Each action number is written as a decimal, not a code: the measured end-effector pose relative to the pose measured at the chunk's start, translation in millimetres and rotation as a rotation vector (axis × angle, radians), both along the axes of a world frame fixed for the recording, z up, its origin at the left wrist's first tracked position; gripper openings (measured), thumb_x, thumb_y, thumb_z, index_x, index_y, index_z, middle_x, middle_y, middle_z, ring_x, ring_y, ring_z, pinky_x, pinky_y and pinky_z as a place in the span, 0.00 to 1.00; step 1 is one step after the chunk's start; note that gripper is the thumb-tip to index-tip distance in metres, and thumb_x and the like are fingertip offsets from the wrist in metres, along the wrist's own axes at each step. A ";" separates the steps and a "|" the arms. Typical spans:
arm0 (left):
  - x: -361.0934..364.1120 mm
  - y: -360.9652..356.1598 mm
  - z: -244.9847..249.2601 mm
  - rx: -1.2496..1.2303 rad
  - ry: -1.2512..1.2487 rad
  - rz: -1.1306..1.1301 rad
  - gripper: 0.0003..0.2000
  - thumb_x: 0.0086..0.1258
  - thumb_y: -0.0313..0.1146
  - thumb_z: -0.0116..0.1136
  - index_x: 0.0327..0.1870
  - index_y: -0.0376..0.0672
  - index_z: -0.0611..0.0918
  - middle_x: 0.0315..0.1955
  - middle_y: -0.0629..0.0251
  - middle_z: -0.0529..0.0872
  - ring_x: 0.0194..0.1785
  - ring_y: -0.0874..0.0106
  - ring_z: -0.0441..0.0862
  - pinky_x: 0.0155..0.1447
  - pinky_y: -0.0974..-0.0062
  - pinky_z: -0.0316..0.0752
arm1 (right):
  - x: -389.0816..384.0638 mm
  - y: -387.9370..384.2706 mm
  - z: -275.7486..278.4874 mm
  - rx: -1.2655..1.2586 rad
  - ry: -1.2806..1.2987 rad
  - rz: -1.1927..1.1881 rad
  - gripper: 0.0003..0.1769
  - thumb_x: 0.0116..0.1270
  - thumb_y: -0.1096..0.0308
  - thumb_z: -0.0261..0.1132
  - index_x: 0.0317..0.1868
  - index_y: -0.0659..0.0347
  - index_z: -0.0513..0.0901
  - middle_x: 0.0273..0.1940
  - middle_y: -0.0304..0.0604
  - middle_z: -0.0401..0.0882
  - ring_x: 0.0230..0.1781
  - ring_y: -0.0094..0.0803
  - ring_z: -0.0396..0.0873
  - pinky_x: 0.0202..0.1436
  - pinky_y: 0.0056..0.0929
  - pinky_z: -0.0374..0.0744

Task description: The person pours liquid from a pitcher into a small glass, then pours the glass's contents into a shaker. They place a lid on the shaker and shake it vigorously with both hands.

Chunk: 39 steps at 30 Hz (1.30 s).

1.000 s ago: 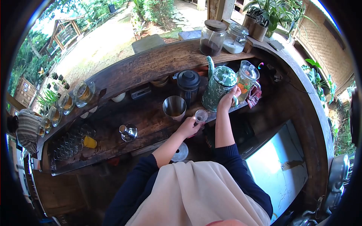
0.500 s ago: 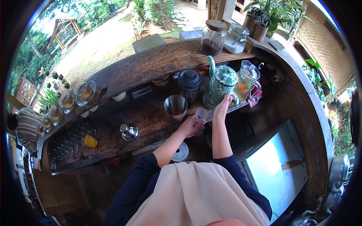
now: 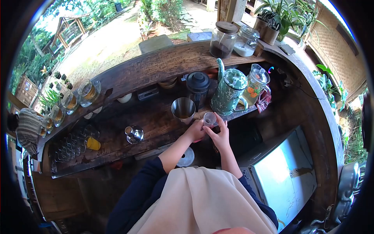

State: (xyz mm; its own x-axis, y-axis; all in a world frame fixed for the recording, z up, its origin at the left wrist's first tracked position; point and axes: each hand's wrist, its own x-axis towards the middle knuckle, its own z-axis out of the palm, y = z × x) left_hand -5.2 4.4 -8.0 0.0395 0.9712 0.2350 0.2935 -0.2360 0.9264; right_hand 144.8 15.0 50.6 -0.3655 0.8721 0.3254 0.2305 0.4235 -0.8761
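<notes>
My left hand (image 3: 196, 131) is closed round a small clear cup (image 3: 209, 117), whose open rim faces up. From the other side my right hand (image 3: 220, 135) grips the same cup, thumb and fingers against its wall. A bit of something red shows under my left hand, too little to name. Just left of the cup stands a metal shaker tin (image 3: 183, 109) with a little liquid in the bottom. Behind the hands are a green marbled enamel pot (image 3: 228, 93) with a long spout and a French press (image 3: 198, 86) with a black lid.
A glass pitcher (image 3: 257, 82) stands right of the pot, by a red cloth (image 3: 263, 100). Further left are a metal shaker top (image 3: 134, 134), an orange jigger-like cup (image 3: 92, 143) and several glasses (image 3: 70, 150). Jars (image 3: 223, 41) and filled glass mugs (image 3: 89, 93) line the raised ledge.
My right hand has left the enamel pot's side and come down left to the small cup. My left hand keeps hold of the cup in nearly the same place.
</notes>
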 end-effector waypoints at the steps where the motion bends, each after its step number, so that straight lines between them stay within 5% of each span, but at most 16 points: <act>1: -0.4 0.9 -2.7 0.007 0.012 0.003 0.13 0.62 0.31 0.57 0.46 0.36 0.82 0.44 0.50 0.86 0.52 0.55 0.82 0.57 0.64 0.74 | 0.1 -1.0 0.6 0.020 -0.078 -0.010 0.39 0.54 0.58 0.75 0.64 0.60 0.72 0.57 0.47 0.80 0.62 0.39 0.75 0.73 0.61 0.44; 4: -2.1 -0.9 -1.2 0.001 0.045 -0.004 0.13 0.61 0.31 0.58 0.46 0.37 0.83 0.44 0.50 0.86 0.52 0.55 0.82 0.57 0.64 0.74 | -4.9 -4.9 1.2 -0.001 -0.025 -0.064 0.32 0.55 0.67 0.74 0.62 0.61 0.75 0.48 0.45 0.85 0.54 0.34 0.81 0.76 0.52 0.42; 8: -2.2 -1.6 -1.6 -0.057 0.086 -0.005 0.12 0.61 0.30 0.59 0.46 0.37 0.83 0.45 0.49 0.85 0.53 0.54 0.82 0.58 0.64 0.74 | -3.7 -2.8 -4.8 0.011 -0.024 -0.071 0.30 0.57 0.67 0.72 0.61 0.61 0.75 0.47 0.44 0.86 0.53 0.32 0.81 0.76 0.53 0.41; 10: -2.4 -3.2 1.9 -0.041 0.090 -0.020 0.12 0.62 0.29 0.59 0.46 0.37 0.83 0.45 0.49 0.85 0.52 0.54 0.82 0.58 0.64 0.74 | -4.5 -1.4 -6.7 0.051 0.001 -0.083 0.33 0.55 0.61 0.75 0.60 0.62 0.76 0.42 0.46 0.86 0.48 0.36 0.84 0.74 0.61 0.44; 18: -3.2 -4.3 8.8 -0.087 0.054 -0.049 0.12 0.62 0.30 0.60 0.45 0.37 0.83 0.45 0.50 0.85 0.52 0.56 0.83 0.57 0.64 0.74 | -2.1 3.1 1.1 0.089 -0.037 -0.062 0.30 0.55 0.62 0.75 0.57 0.61 0.78 0.39 0.45 0.87 0.43 0.36 0.86 0.74 0.60 0.44; 26: -3.0 -0.8 7.2 -0.026 0.093 -0.023 0.30 0.57 0.39 0.68 0.59 0.37 0.71 0.50 0.48 0.83 0.56 0.54 0.80 0.59 0.64 0.73 | 2.8 4.8 12.5 0.079 -0.030 -0.037 0.28 0.55 0.64 0.74 0.57 0.60 0.78 0.40 0.45 0.87 0.46 0.36 0.85 0.75 0.59 0.42; 28: 0.1 -4.2 19.3 -0.055 0.099 -0.015 0.32 0.55 0.42 0.70 0.59 0.37 0.71 0.51 0.48 0.82 0.58 0.55 0.79 0.60 0.64 0.73 | 4.9 5.0 16.3 0.059 -0.017 -0.029 0.28 0.57 0.68 0.74 0.57 0.63 0.77 0.43 0.42 0.87 0.49 0.28 0.83 0.76 0.51 0.38; 39: -0.6 -8.3 26.7 -0.028 0.052 -0.057 0.41 0.47 0.51 0.77 0.59 0.36 0.71 0.50 0.52 0.82 0.56 0.60 0.80 0.62 0.64 0.71 | 6.8 16.9 63.3 0.134 0.000 0.010 0.26 0.57 0.70 0.73 0.56 0.64 0.77 0.42 0.42 0.87 0.48 0.29 0.83 0.77 0.47 0.38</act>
State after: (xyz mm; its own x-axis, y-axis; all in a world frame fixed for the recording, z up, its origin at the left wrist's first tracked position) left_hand -5.8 -3.9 18.7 0.1062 0.9732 0.2040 0.3283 -0.2280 0.9167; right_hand 151.6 31.8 113.9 -0.3740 0.8169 0.4391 0.2255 0.5394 -0.8113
